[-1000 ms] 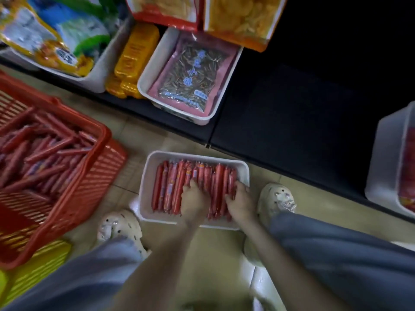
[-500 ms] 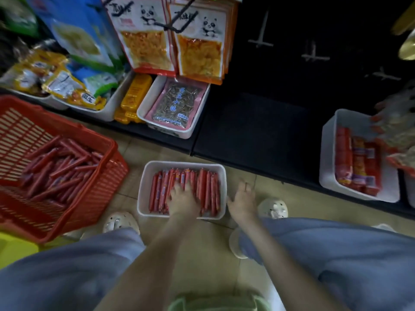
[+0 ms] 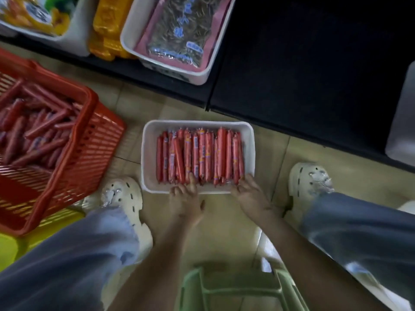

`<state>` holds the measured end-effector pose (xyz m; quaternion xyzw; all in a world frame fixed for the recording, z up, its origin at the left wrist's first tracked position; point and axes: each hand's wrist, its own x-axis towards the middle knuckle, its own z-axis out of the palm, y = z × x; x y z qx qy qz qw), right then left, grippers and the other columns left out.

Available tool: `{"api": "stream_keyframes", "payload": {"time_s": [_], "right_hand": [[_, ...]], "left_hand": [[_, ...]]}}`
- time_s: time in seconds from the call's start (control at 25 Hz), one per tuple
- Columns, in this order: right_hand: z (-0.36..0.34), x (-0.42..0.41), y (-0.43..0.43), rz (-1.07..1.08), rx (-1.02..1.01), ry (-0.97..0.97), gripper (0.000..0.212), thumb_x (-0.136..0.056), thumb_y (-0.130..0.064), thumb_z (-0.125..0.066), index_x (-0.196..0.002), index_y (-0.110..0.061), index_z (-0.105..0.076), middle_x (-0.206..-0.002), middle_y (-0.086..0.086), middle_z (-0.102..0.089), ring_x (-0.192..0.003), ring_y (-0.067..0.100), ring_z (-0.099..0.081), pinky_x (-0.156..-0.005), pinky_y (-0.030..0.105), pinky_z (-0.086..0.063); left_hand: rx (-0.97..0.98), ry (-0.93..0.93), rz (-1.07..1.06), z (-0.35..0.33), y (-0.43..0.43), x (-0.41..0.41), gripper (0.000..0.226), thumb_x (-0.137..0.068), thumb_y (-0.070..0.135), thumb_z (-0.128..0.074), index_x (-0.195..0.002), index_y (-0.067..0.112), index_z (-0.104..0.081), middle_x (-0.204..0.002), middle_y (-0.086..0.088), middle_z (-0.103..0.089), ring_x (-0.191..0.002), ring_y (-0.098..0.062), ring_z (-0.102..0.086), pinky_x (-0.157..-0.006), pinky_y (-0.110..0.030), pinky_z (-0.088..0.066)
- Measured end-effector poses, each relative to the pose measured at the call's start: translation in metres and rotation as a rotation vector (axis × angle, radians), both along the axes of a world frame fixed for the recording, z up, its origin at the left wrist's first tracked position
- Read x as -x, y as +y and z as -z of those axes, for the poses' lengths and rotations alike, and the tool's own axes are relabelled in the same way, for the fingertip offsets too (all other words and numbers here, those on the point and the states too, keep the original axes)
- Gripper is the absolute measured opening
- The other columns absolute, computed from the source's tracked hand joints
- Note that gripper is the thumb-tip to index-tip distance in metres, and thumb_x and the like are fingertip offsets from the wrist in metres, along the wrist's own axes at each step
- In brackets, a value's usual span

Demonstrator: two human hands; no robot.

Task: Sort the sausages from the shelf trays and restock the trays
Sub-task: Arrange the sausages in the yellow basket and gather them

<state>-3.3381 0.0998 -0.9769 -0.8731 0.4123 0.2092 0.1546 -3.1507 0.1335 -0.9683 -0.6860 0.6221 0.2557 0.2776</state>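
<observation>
Moved: left hand (image 3: 184, 199) off the sausages (image 3: 199, 153), right hand (image 3: 249, 194) in from the side, both to near rim of tray (image 3: 148, 153).
Left hand: one finger straight on sausage ends, rest curled; grip unclear.
Right hand: fingers spread, tips at near-right corner.
Sausages: in tray, long axes pointing away.
Shelf (image 3: 314, 63): bare stretch beyond; right hand nearer.

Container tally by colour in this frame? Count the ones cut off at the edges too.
White trays: 4 (floor tray, seed-packet tray, snack-bag tray, right-edge tray)
Red basket: 1
Yellow basket: 1
Total: 6
</observation>
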Motion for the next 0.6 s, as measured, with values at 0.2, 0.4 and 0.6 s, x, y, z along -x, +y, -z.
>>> {"api": "stream_keyframes", "payload": {"time_s": [0.2,0.4,0.6], "right_hand": [[-0.009,0.059,-0.005,0.161,0.051,0.082,0.056,-0.093,-0.016,-0.015,-0.147,-0.006,-0.028,-0.153,0.012,-0.029,-0.144,0.023,-0.022,-0.111,0.036,0.025],[-0.013,0.049,0.018,0.984,-0.110,-0.278,0.069,-0.099,-0.018,-0.041,-0.152,-0.015,0.003,-0.160,0.006,-0.003,-0.146,0.017,-0.003,-0.120,0.033,-0.007],[-0.006,0.005,0.052,1.826,-0.659,-0.914,0.029,-0.098,-0.019,-0.044,-0.125,-0.024,-0.054,-0.127,-0.002,-0.057,-0.124,0.016,-0.047,-0.092,0.021,-0.039]], "left_hand": [[0.072,0.223,0.043,-0.012,0.012,0.057,0.074,-0.094,0.049,-0.036,-0.140,-0.009,-0.029,-0.103,-0.018,-0.067,-0.090,-0.033,-0.067,-0.073,-0.035,-0.047],[0.487,0.268,-0.128,0.000,0.008,0.038,0.072,-0.074,0.055,-0.051,-0.133,0.013,-0.046,-0.128,-0.018,-0.054,-0.118,-0.036,-0.051,-0.100,-0.049,-0.039],[0.269,0.302,-0.544,0.006,-0.005,-0.021,0.109,-0.060,0.075,-0.048,-0.144,0.009,-0.029,-0.137,-0.019,-0.046,-0.127,-0.036,-0.041,-0.105,-0.043,-0.033]]}}
